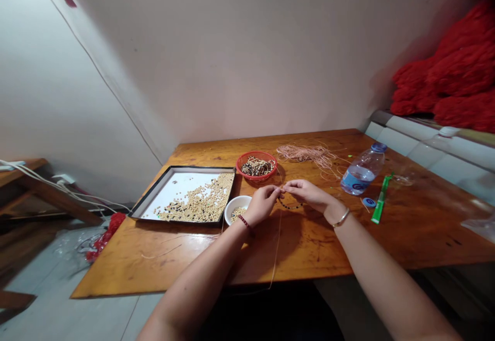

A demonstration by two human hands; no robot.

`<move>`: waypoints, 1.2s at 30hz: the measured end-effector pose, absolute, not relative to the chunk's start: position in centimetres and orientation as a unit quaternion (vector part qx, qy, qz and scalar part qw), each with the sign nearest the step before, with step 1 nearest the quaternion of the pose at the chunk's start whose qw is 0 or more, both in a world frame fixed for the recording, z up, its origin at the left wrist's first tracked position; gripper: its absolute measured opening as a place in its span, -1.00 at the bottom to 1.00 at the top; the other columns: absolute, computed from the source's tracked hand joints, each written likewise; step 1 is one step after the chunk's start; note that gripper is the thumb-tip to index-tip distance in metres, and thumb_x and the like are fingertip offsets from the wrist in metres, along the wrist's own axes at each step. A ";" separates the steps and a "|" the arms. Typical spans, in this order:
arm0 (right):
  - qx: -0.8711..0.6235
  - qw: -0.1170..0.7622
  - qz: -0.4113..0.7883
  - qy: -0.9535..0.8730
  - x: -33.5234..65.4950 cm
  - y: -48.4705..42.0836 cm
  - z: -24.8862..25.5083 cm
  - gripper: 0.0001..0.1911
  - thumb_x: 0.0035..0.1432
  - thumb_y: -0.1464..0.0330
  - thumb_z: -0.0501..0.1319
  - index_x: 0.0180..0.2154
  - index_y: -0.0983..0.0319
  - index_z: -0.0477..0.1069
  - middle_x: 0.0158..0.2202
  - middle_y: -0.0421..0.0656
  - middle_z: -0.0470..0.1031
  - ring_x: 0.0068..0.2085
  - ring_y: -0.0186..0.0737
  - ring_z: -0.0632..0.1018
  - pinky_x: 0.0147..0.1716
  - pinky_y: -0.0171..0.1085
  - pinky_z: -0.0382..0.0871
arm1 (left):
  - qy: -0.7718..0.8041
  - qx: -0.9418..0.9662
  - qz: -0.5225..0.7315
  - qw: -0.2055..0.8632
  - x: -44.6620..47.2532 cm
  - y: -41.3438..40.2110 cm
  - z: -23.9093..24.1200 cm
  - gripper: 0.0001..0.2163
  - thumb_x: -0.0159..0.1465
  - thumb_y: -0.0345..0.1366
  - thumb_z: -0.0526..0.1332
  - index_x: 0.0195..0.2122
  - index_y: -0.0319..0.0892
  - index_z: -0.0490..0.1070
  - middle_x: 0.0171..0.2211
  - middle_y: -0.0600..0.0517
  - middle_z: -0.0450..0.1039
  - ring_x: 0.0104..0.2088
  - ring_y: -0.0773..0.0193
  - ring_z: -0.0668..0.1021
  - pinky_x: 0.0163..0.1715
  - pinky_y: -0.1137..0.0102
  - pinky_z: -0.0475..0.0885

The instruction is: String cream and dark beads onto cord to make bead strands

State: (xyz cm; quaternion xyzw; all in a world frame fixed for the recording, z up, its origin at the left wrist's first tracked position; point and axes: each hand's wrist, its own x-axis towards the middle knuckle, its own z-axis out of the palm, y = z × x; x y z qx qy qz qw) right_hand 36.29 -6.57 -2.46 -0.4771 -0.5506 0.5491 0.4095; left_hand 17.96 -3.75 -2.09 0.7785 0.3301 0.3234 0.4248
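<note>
My left hand (262, 203) and my right hand (307, 193) meet above the middle of the wooden table (406, 232), fingertips pinched together on a thin tan cord (277, 243). A short run of dark beads (291, 206) hangs on the cord just below my fingers. The rest of the cord trails down over the table's front edge. A small white bowl (234, 207) with pale beads sits just left of my left hand. Behind my hands stands a red basket (257, 165) of mixed dark and light beads.
A black-rimmed tray (154, 194) of pale beads lies at the left. A tangle of tan cord (309, 153) lies at the back. A water bottle (362, 171), a blue cap (368, 202) and a green tool (381, 199) lie at the right. Red fabric (452, 78) is piled on a ledge.
</note>
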 end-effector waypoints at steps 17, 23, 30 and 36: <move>-0.410 0.424 0.672 -0.448 37.2 -6.8 -1.8 -0.68 0.09 0.19 0.16 -0.53 0.21 0.13 -0.60 -0.36 -0.13 -0.61 -0.44 -0.11 -0.64 -0.36 -0.25 | 0.370 0.733 0.361 0.443 18.2 -3.4 -2.3 -0.68 0.27 -0.14 0.09 -0.20 -0.25 0.52 -0.32 -0.07 0.54 -0.34 0.25 0.51 -0.34 0.43 0.41; -0.385 0.480 0.650 -0.447 37.5 -7.2 -1.3 -0.67 0.08 0.17 0.18 -0.51 0.19 0.09 -0.56 -0.32 -0.06 -0.60 -0.41 -0.06 -0.62 -0.34 -0.15 | 0.379 0.719 0.376 0.446 18.2 -3.3 -2.4 -0.69 0.28 -0.16 0.08 -0.21 -0.25 0.53 -0.31 -0.09 0.53 -0.35 0.25 0.51 -0.32 0.40 0.42; -0.327 0.574 0.613 -0.432 38.1 -7.5 -0.6 -0.73 0.18 0.21 0.09 -0.50 0.18 0.13 -0.54 -0.28 0.01 -0.59 -0.38 0.02 -0.58 -0.33 0.04 | 0.417 0.691 0.394 0.439 18.1 -3.1 -2.4 -0.70 0.25 -0.13 0.10 -0.25 -0.25 0.52 -0.31 -0.10 0.53 -0.33 0.24 0.52 -0.34 0.40 0.42; -0.381 0.588 0.545 -0.461 39.0 -7.2 -0.7 -0.66 0.18 0.08 0.07 -0.49 0.14 0.09 -0.56 -0.31 -0.16 -0.58 -0.33 -0.18 -0.63 -0.32 -0.22 | 0.433 0.672 0.404 0.444 18.1 -3.1 -2.5 -0.68 0.24 -0.09 0.11 -0.24 -0.23 0.50 -0.31 -0.08 0.52 -0.35 0.25 0.51 -0.51 0.50 0.38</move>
